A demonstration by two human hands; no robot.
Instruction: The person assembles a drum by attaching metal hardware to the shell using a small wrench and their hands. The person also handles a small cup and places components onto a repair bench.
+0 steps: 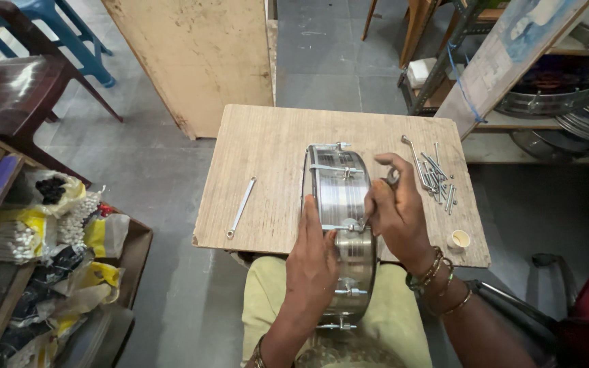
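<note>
While the metal drum shell (342,225) stands on edge (partly on the tabletop (267,150), partly over the lap), the left hand (311,262) presses flat against its side, fingers together; the right hand (397,211) pinches a small tool at a tension lug. Loose tension rods (436,176) lie just beside; a wrench (241,206) lies well apart.

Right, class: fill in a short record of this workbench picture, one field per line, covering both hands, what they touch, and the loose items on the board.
Setting: person seated at a wooden board on the lap
Main item: metal drum shell standing on edge, with tension lugs
Left hand: flat against the shell's near side, steadying it
Right hand: fingers pinched on a small key-like tool at a lug
Right of shell: pile of tension rods, small white cap
Left of shell: spanner, lying flat, untouched
Wrist: bangles on the right arm
</note>
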